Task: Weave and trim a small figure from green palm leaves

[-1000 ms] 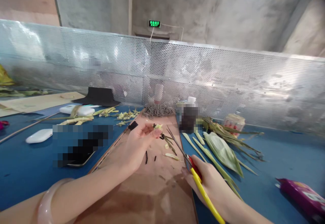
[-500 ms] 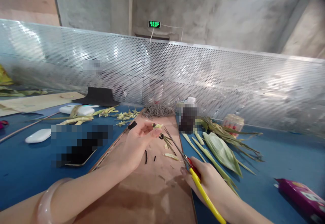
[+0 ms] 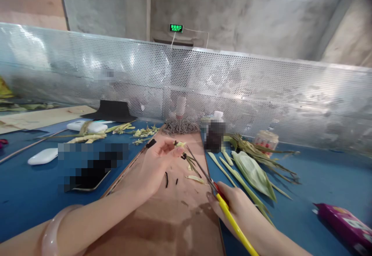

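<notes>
The left hand [image 3: 153,162] pinches one small pale flower [image 3: 180,144] between finger and thumb, and the right hand [image 3: 232,198] is wrapped around one pair of scissors [image 3: 236,225]. From the right hand's grip, the flower lies ahead and to the left. The long scissors point that way too, with their tips just beside the flower; I cannot tell if they touch. The flower's short length points right, toward the tips. Just under the left fingertips is one bunch of thin stems [image 3: 194,164]; I cannot tell if it is held. Nearer the person lie two black strips [image 3: 166,179] on one brown board [image 3: 186,225]. Right of the blades is one wide green leaf [image 3: 252,176]. Past both hands sits one heap of gray cord [image 3: 181,127].
</notes>
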